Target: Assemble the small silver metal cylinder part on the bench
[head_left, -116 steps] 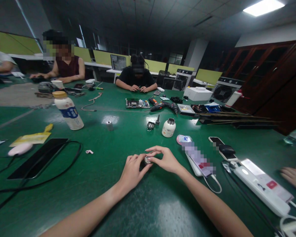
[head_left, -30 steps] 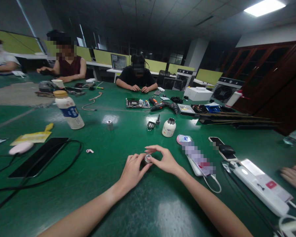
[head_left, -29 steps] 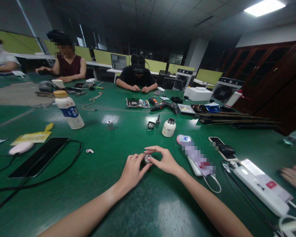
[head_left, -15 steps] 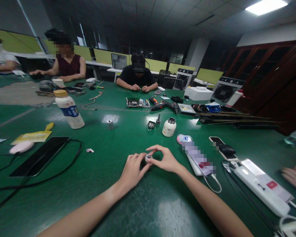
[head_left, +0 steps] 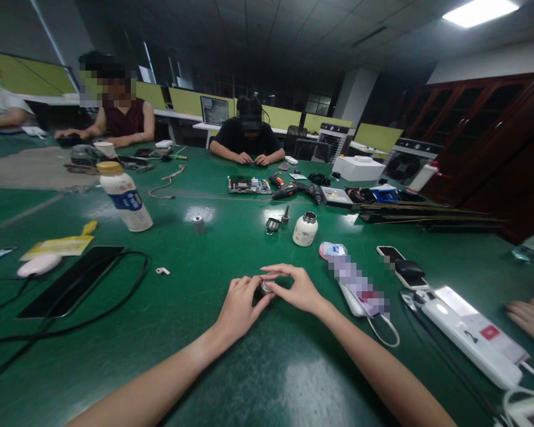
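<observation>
Between my two hands is a small round silver metal part (head_left: 266,287), standing on or just above the green table; the fingers hide most of it. My left hand (head_left: 239,308) is closed around its left side, thumb in front and fingers behind. My right hand (head_left: 300,289) pinches its top edge from the right with thumb and forefinger. Beyond them lie a metal cap with a wire loop (head_left: 272,225), a small dark pointed fitting (head_left: 285,214) and an uncapped cream bottle (head_left: 305,229). A grey metal cylinder (head_left: 198,224) stands farther left.
On the left are a milk bottle (head_left: 127,198), a black tablet (head_left: 73,281) with a cable and a white earbud (head_left: 162,271). Phones (head_left: 360,287) and a power strip (head_left: 469,338) lie right. Power drills (head_left: 293,191) and a circuit board (head_left: 249,185) are farther back. Other people sit around the table.
Half a second ago the part's holed top face showed more; now my right fingers cover more of it. Both hands stay in the same place.
</observation>
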A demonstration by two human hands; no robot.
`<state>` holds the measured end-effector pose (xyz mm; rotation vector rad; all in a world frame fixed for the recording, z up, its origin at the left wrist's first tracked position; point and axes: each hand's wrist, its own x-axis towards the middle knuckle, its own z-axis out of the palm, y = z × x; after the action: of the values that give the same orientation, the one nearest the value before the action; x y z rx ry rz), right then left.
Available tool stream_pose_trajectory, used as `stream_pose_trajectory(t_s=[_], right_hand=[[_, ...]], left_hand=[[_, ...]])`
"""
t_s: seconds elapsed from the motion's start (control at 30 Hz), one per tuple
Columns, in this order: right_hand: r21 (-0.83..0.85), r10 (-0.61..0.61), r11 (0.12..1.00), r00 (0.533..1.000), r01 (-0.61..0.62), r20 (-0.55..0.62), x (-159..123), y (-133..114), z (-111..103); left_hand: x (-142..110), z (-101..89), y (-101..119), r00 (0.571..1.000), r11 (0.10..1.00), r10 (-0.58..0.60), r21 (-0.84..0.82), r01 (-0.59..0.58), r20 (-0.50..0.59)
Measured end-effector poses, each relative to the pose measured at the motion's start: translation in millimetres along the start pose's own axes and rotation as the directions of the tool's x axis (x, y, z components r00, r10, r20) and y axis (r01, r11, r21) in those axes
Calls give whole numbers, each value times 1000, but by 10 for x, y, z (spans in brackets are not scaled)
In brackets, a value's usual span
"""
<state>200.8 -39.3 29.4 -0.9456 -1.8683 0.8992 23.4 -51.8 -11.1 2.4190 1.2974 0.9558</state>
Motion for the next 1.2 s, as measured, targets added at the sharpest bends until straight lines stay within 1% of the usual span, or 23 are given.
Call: stream_pose_trajectory(t_s=[0.13, 0.17, 0.23, 0.33, 0.4, 0.57, 0.7, 0.73, 0.8, 0.87, 0.93, 0.97, 1.07, 1.13, 1.2], right_hand=[[-53, 13, 998, 994, -19, -105, -2, 14, 7], [-58, 13, 998, 993, -20, -115, -1, 14, 4], [-61, 8, 998, 995, -14, -95, 0, 8, -8], [-67, -11, 998, 999, 8, -32, 2, 2, -37], [-68, -19, 998, 1000, 18, -18, 6, 6, -51], [-73, -25, 997, 998, 21, -55, 1, 24, -25], [-32, -20, 999, 999, 18, -34, -9, 10, 20], [-18, -13, 1000, 999, 12, -48, -4, 10, 22], [15, 5, 1000, 993, -4, -122, 15, 29, 5], [36, 27, 999, 975, -19, -218, 41, 93, -39], [6, 45, 999, 962, -45, -268, 55, 211, -96], [-18, 59, 998, 965, -66, -256, 53, 286, -121], [-153, 90, 982, 984, -113, -153, 20, 514, -160], [-154, 108, 980, 985, -128, -133, -4, 609, -160], [-93, 124, 986, 981, -138, -146, -8, 621, -154]], left_hand=[[0, 2, 0, 1000, 999, 30, -15, -30, -9], [-1, 3, -2, 999, 999, 33, -16, -34, -12], [-3, 4, -5, 999, 1000, 29, -12, -29, -18], [-4, 2, -7, 1000, 1000, 23, -4, -23, -21], [-3, 3, -6, 999, 1000, 26, -2, -26, -21], [-2, 16, -13, 1000, 1000, 3, -9, -3, -23], [0, 15, -9, 1000, 1000, -20, -11, 20, -15], [1, 12, -6, 1000, 1000, -20, -11, 20, -14], [3, 7, 0, 1000, 1000, -20, -8, 20, -16], [2, 6, 3, 1000, 1000, -21, -2, 21, -23], [-1, 11, 3, 999, 1000, -26, 7, 26, -32], [-2, 14, 2, 999, 1000, -27, 11, 28, -36], [-5, 18, 2, 999, 999, -32, 21, 32, -43], [-4, 15, 5, 998, 999, -32, 20, 33, -45], [-2, 12, 8, 998, 999, -30, 16, 31, -47]])
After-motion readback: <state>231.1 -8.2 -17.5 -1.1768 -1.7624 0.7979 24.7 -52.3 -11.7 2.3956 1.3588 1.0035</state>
